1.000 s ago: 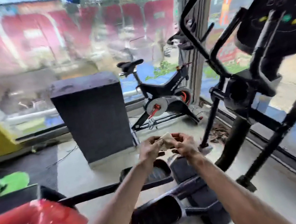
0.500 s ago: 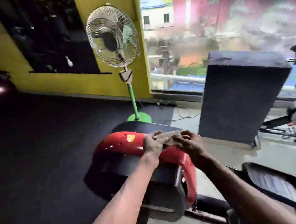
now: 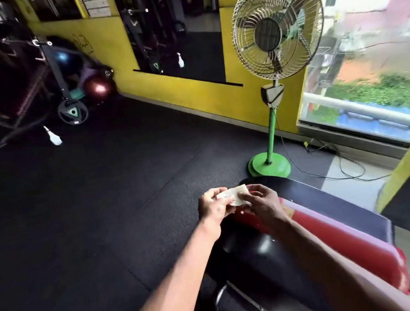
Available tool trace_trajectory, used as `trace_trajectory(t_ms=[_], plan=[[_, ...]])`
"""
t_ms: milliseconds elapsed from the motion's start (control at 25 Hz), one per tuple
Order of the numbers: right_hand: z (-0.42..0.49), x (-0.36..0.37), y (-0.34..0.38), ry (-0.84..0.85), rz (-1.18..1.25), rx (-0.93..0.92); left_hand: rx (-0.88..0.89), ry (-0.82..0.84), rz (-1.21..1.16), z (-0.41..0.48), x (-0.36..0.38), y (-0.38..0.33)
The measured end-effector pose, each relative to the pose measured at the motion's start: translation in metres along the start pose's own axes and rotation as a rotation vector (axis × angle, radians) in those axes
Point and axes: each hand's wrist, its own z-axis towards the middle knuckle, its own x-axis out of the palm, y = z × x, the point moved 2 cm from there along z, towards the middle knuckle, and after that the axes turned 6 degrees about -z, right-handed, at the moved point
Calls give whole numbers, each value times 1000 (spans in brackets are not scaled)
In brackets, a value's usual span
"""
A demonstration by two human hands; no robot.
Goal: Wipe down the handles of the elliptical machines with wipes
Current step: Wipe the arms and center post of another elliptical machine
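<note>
view has swung to the black rubber floor [image 3: 72,203]; left hand [image 3: 213,206] and right hand [image 3: 261,201] still pinch the small folded white wipe [image 3: 234,195], so wiping looks paused.

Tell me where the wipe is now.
In the head view the wipe is pinched between the left hand and right hand, above the red machine cover, near the green fan base.

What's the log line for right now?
left hand: pinches wipe | right hand: pinches wipe | below: red machine cover | wiping: not yet started
</note>
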Motion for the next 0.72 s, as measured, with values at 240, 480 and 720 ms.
trace_trajectory(t_ms=[240,480,720], plan=[[138,75,29,-11,0,0,11,-59,68,139,-28,-59],[247,120,59,-59,80,-23,-4,-27,117,257,-33,-106],[355,134,80,-315,181,-66,-43,187,202,403,-13,-142]])
